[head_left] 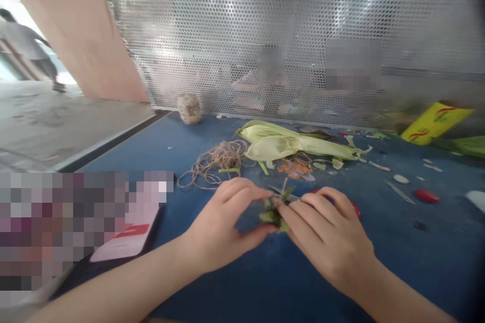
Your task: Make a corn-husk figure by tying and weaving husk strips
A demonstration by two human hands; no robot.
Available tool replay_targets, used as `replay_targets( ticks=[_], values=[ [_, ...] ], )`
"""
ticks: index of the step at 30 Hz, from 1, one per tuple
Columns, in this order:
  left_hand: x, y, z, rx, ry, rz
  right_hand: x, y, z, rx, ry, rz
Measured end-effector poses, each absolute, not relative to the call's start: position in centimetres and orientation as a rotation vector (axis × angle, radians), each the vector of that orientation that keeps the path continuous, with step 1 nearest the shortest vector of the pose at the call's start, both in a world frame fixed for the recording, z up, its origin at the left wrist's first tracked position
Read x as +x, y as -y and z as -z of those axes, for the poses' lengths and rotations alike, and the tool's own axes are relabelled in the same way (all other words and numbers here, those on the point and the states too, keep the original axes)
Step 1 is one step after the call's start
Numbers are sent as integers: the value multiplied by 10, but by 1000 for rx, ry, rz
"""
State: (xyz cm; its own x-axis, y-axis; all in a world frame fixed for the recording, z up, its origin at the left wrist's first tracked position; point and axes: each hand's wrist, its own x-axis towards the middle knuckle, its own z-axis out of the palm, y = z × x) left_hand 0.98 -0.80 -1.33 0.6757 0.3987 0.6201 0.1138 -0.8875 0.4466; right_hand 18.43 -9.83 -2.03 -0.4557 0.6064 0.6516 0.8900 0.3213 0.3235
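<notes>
Small green leaf bundle is held centre-near, just above the blue table. Left hand is pinched on it from the left, thumb under, fingers over. Right hand is clamped on its right side by the fingertips. Just beyond the right hand a red-handled tool is seen, probably scissors; it is mostly hidden. Loose twine is lying far-left of the hands. Pale green husks are laid further back, and a twine ball is set against the perforated screen.
</notes>
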Motion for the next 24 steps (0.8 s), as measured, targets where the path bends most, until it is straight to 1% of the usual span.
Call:
replay_targets(
  ticks=[3,7,10,19,24],
  values=[
    [11,12,16,2583,-470,-1093,183,97,24,-1342,2232,943],
    [13,12,20,2684,-605,-1038,182,94,27,-1279,2304,1145],
    [15,10,23,2757,-659,-980,178,92,30,-1321,2318,1224],
    [19,14,22,2918,-882,-896,166,86,33,-1430,2259,1165],
    [26,12,22,2984,-1051,-638,162,86,38,-1472,2270,1163]
  ],
)
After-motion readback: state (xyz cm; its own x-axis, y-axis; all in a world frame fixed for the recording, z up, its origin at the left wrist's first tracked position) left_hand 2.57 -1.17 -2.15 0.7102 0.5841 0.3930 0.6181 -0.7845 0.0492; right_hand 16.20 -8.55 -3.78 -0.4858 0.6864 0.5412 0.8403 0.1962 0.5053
